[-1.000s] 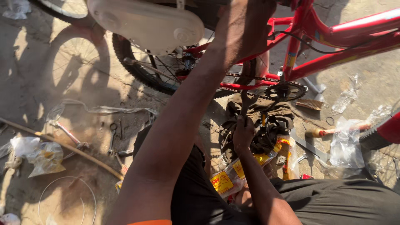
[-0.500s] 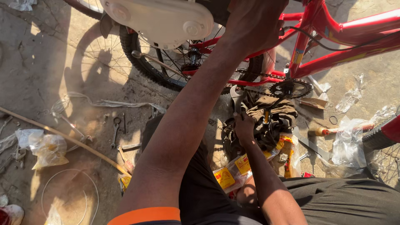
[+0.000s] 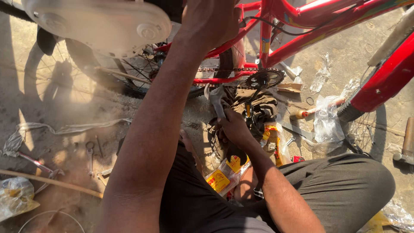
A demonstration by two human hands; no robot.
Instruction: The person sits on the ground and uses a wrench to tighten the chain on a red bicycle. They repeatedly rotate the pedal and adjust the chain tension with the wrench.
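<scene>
Down at the middle of my view, my right hand (image 3: 235,127) is wrapped tight around the handle of a grey wrench (image 3: 217,102), whose head points up toward the chain (image 3: 224,70) and the black chainring (image 3: 264,79) of the red bicycle frame (image 3: 302,19). My left hand (image 3: 211,19) is raised high, pressed against the frame near the top edge; its fingers are partly cut off and I cannot tell whether they are curled round a tube or simply braced on it. My left forearm runs diagonally across the middle of the scene and blocks much of the ground and part of the rear wheel (image 3: 125,73) behind it. A white chain guard (image 3: 103,23) hangs above that wheel and covers its upper part. Just beneath the wrench lies a dark oily rag (image 3: 254,105), and beside it sit yellow printed packets (image 3: 224,177), partly hidden by my wrist and knee. To the right, crumpled clear plastic bags (image 3: 325,118) lie against a second tyre (image 3: 351,110). On the dusty ground to the left I see a small spanner (image 3: 89,153), a thin stick (image 3: 51,183) and another plastic bag (image 3: 15,196). A wooden-handled hammer (image 3: 406,144) rests at the far right edge.
</scene>
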